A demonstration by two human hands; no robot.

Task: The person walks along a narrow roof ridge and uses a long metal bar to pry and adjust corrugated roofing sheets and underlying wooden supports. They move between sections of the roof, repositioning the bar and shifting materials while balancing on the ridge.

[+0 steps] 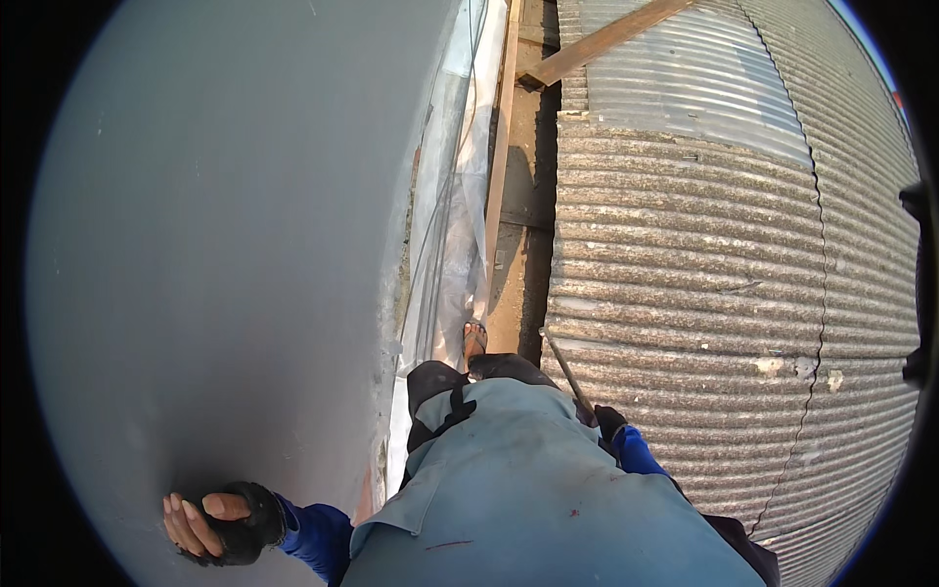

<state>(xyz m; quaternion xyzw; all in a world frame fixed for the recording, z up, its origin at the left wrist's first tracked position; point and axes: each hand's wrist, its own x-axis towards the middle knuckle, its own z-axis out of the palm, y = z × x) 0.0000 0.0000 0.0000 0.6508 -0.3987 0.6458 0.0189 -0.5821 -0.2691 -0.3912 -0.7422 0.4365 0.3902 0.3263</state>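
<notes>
My left hand (221, 525), in a black fingerless glove, is beside the smooth grey wall (225, 245). Its fingers curl loosely with the thumb apart from them, and nothing shows between them. My right hand (610, 423), gloved in black too, closes around the lower end of a thin rod (567, 369). The rod slants up and left to the edge of the corrugated roof sheets (685, 254); its tip is too small to make out. My body hides part of the right hand's fingers.
A foot in a sandal (474, 338) stands on a narrow ledge covered with clear plastic sheeting (458, 235). Cables (438, 220) run along it. A long wooden board (501, 147) borders a gap beside the roof. A plank (616, 39) lies slanted across the roof's far end.
</notes>
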